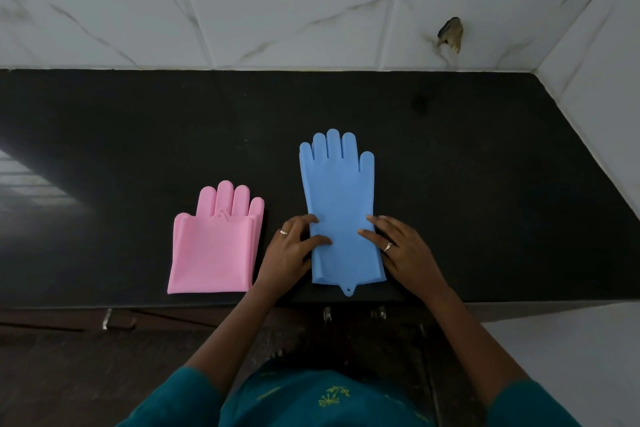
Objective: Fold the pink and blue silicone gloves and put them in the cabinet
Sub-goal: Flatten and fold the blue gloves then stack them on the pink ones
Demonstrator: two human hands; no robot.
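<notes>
A blue silicone glove (338,198) lies flat on the black countertop (467,166), fingers pointing to the wall, cuff at the front edge. My left hand (289,253) rests on its left side with thumb and fingers spread on the glove. My right hand (401,246) presses the right side the same way. Both hands lie flat, gripping nothing. A pink silicone glove (216,243) lies to the left, folded so that its cuff covers the palm and only its fingers stick out.
A white marble-tiled wall (311,3) runs behind the counter and along the right side, with a broken hole (450,35) in it. Dark cabinet fronts with metal handles (107,319) sit below the counter's front edge.
</notes>
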